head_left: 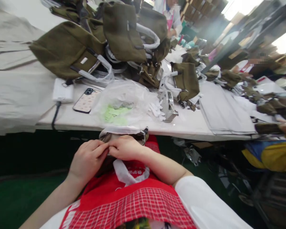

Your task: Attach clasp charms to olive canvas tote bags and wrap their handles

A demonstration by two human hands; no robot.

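Note:
A handbag lies on my lap below the table edge, mostly hidden by my hands. One of its white-wrapped handles [131,173] rests against my red apron, and a metal buckle [145,135] shows at its far right. My left hand [89,156] is closed, thumb and fingers pinched at the bag's middle. Meeting it fingertip to fingertip, my right hand [125,147] is closed in a pinch too. The small part between the fingertips cannot be made out.
Olive bags [69,51] with wrapped handles are piled along the table [188,125]. Nearer stand a white power bank [63,90], a phone [85,100], a plastic bag [124,92] with green pieces and a metal tape dispenser [168,106]. White sheets [225,108] lie right. Other people work beyond.

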